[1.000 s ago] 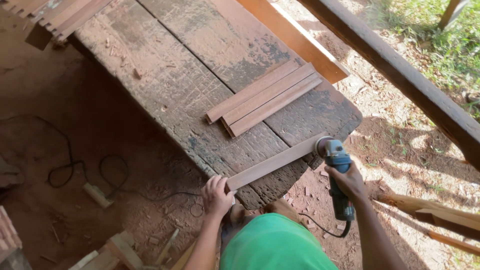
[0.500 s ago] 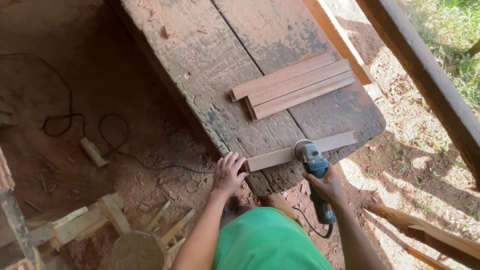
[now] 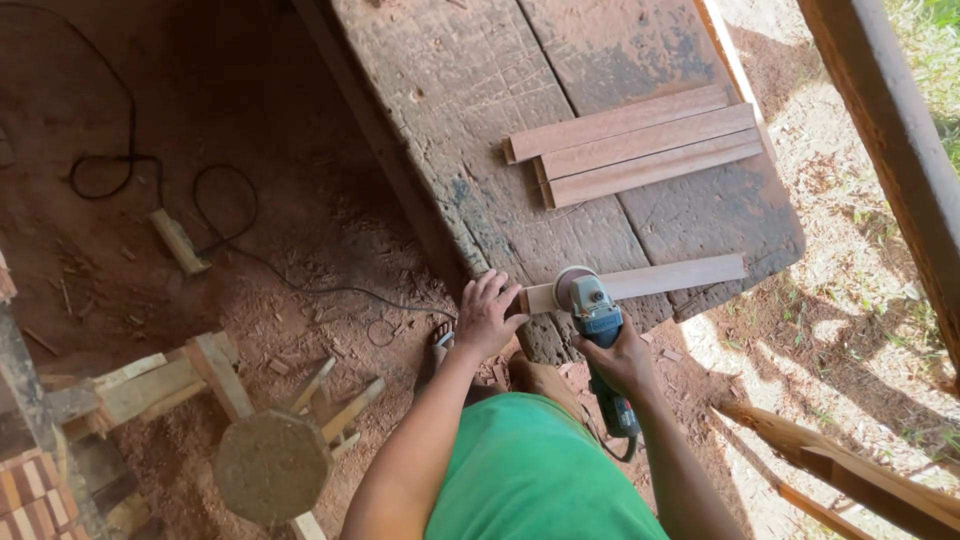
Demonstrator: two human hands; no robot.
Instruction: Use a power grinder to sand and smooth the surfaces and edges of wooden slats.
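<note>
A reddish wooden slat [image 3: 670, 278] lies across the near end of a worn plank workbench [image 3: 470, 110]. My left hand [image 3: 487, 318] presses down on the slat's left end at the bench edge. My right hand [image 3: 622, 360] grips a blue angle grinder [image 3: 597, 318], whose round disc rests on the slat just right of my left hand. The grinder's dark handle runs back under my wrist.
Three more slats [image 3: 640, 145] lie stacked side by side farther up the bench. A black cable [image 3: 230, 230] loops over the dirt floor at left. A round wooden stool [image 3: 272, 465] and scrap timber [image 3: 150, 385] stand near my left. Beams [image 3: 890, 130] cross at right.
The grinder's disc has moved left along the slat, from its right end to near my left hand. My view has shifted, so the bench and slats sit farther right.
</note>
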